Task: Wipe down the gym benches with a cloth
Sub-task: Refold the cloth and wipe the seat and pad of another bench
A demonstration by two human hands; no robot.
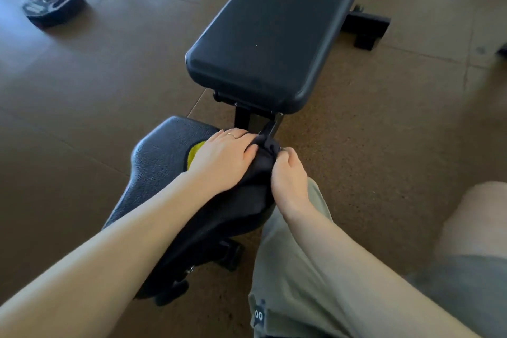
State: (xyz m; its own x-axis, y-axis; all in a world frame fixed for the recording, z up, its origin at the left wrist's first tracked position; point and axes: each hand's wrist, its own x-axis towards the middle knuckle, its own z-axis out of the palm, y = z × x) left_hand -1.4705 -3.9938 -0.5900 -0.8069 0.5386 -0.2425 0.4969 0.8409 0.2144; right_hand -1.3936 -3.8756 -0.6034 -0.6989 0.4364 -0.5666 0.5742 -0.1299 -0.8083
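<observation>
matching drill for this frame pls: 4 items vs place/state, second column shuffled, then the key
Things:
1. weight plate
2. back pad
3. left hand
4. right hand

Place or state:
A. curled, pinching the dark cloth at the front edge of the seat pad
B. long, black, bare, beyond the seat pad
C. lying flat on the floor, far left
D. palm down, pressing the cloth on the seat pad

Pairs: 1-C, 2-B, 3-D, 4-A

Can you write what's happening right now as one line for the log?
step: wiping seat pad | left hand: flat on dark cloth | right hand: pinching cloth | back pad: untouched
</observation>
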